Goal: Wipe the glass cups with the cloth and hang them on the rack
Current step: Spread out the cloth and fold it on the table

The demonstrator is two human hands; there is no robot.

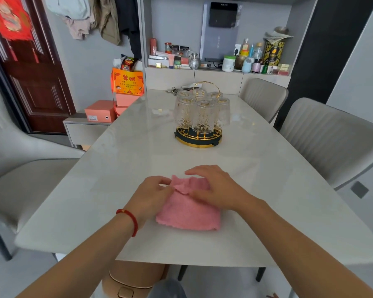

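1. Both your hands are on the pink cloth (187, 208), which lies folded on the near part of the counter (267, 190).
2. Your left hand (153, 194) has its fingers pinched narrowly on the cloth's raised far edge; your right hand (215, 188) lies over the top with fingers loosely spread, pressing rather than gripping.
3. The glass cups (202, 112) hang upside down on the gold rack (198, 136), well apart from you toward the middle of the counter.
4. You appear to be at the cloth-handling step, with no cup in hand.
5. Next, probably gather the cloth into one hand, then reach forward and lift one cup straight up off its peg.
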